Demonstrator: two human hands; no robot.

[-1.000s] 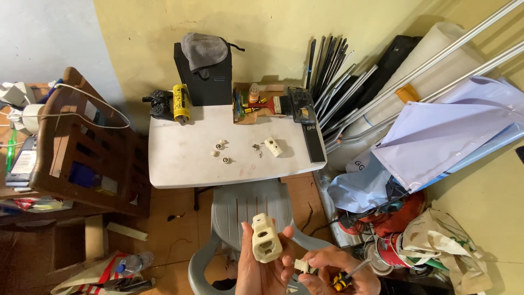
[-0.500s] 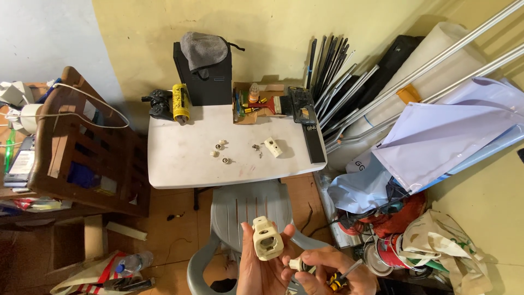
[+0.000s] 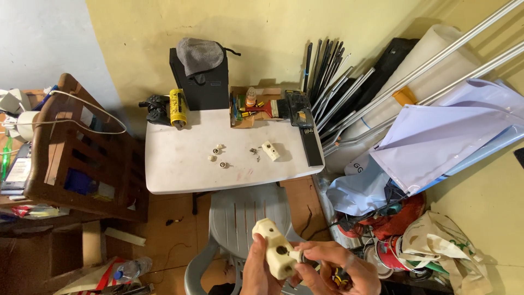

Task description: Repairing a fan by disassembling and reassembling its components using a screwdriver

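At the bottom of the view the left hand point(image 3: 261, 270) is closed around a cream plastic block point(image 3: 277, 248), a chunky moulded piece with rounded corners and a round hole in its side; the fingers wrap it from behind and the thumb lies on its near face, so it is held up above the grey plastic chair point(image 3: 245, 216). The right hand point(image 3: 333, 267) is just beside it; its fingertips pinch a small pale part point(image 3: 297, 254) that touches the block at the hole, and a small dark and yellow thing is tucked lower in the same hand, too hidden to name.

On the white table point(image 3: 180, 164) lie several small metal fittings point(image 3: 217, 153) and a second cream piece point(image 3: 270, 151), well apart from the hands. At the back edge stand a black box point(image 3: 202, 82) with a grey cloth point(image 3: 199, 53) on top, a yellow cylinder with a label point(image 3: 177, 107), and an open cardboard tray point(image 3: 256, 104) with tools. To the right lean grey metal rods point(image 3: 338, 93) and a pale sheet point(image 3: 436, 136); to the left stands a brown wooden crate point(image 3: 71, 147).
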